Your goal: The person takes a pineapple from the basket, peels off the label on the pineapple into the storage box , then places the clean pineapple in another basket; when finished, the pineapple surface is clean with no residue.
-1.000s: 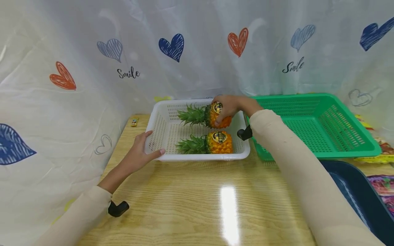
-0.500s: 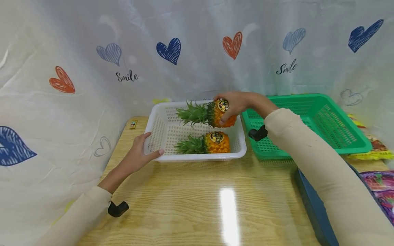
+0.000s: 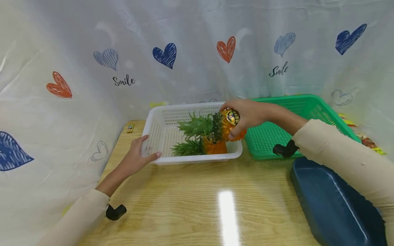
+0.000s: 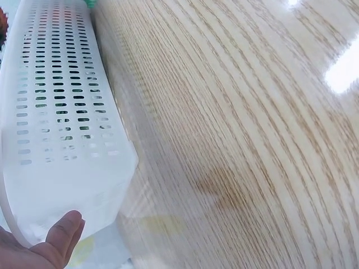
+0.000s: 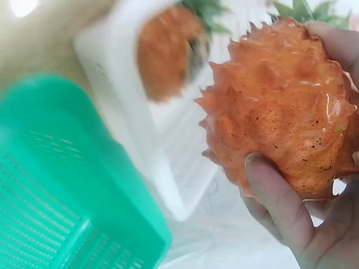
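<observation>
My right hand [image 3: 250, 114] grips a small orange pineapple [image 3: 227, 128] by its body, fingers and thumb round it. It is held above the right part of the white basket [image 3: 191, 158], its green crown pointing left. The right wrist view shows the spiky base of that held pineapple [image 5: 275, 112] close up. A second pineapple [image 3: 215, 148] lies in the basket, partly hidden by the first. At the basket's left front corner my left hand [image 3: 135, 157] holds on, thumb at the front rim and fingers along the left side. In the left wrist view the thumb [image 4: 64, 232] touches the basket's outer wall.
A green basket [image 3: 264, 140] stands right of the white one. Nearer on the right lies a dark blue tray [image 3: 332, 205], partly under the right sleeve. Colourful packets [image 3: 367, 141] sit beyond. A tiny yellow packet [image 3: 130, 128] lies on the wooden table [image 3: 172, 201] at left.
My right hand has raised the pineapple and brought it rightward and nearer, so it now overlaps the second one. The left hand has stayed at the basket corner. The head view has shifted slightly.
</observation>
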A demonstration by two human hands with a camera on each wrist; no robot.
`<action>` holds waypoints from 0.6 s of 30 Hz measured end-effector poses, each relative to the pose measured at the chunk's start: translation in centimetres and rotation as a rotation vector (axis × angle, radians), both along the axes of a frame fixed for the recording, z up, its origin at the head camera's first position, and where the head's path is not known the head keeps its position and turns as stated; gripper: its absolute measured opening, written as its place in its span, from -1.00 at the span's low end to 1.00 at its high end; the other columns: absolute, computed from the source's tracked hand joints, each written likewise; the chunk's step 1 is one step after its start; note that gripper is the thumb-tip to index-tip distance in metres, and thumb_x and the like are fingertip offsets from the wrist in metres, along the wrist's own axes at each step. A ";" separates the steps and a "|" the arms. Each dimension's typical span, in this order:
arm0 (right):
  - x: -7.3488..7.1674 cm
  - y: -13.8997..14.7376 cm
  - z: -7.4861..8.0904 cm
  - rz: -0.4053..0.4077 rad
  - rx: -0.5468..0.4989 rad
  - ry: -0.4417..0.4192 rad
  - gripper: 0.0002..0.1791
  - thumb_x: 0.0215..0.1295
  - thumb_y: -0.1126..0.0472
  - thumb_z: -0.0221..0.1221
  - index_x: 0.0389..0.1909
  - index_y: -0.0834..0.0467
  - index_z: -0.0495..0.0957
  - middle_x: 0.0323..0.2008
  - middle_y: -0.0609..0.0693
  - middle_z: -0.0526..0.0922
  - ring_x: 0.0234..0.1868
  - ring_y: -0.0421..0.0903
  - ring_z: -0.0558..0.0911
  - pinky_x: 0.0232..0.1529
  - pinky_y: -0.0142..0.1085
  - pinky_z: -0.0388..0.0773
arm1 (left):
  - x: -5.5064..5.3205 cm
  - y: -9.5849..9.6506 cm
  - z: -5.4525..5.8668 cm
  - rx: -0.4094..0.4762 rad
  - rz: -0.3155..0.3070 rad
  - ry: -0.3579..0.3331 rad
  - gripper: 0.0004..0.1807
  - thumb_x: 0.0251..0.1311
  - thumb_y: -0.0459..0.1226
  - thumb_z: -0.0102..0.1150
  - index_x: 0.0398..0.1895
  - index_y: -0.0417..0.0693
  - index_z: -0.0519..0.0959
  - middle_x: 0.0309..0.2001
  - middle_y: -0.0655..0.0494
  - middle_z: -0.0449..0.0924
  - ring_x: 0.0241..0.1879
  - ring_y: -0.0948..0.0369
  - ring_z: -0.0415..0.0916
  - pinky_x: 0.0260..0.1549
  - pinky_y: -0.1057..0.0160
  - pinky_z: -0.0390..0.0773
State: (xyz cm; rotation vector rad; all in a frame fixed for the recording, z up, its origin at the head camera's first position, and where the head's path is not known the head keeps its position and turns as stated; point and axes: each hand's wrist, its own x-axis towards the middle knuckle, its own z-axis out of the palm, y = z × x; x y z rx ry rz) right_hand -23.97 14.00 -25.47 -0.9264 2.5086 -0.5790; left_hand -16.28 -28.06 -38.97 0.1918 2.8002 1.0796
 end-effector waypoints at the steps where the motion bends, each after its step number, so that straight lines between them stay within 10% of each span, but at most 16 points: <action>1: 0.7 0.1 -0.1 -0.005 -0.014 -0.030 0.00 0.02 -0.05 0.50 0.45 0.11 0.23 0.19 0.12 0.46 0.04 0.01 0.58 -0.05 -0.12 0.61 | 0.0 0.0 0.0 0.000 0.000 0.000 0.14 0.25 0.19 0.23 0.62 -0.19 -0.17 0.52 -0.41 -0.23 0.37 -0.31 0.13 0.22 -0.36 0.27; 18: 11.9 2.1 -3.9 -0.074 -0.084 -0.119 0.07 -0.09 -0.16 0.53 0.46 0.03 0.25 0.28 0.02 0.39 -0.05 -0.15 0.61 -0.15 -0.21 0.60 | -0.1 0.0 -0.2 0.012 -0.001 -0.010 0.15 0.26 0.21 0.22 0.62 -0.17 -0.20 0.52 -0.42 -0.26 0.33 -0.30 0.19 0.20 -0.35 0.30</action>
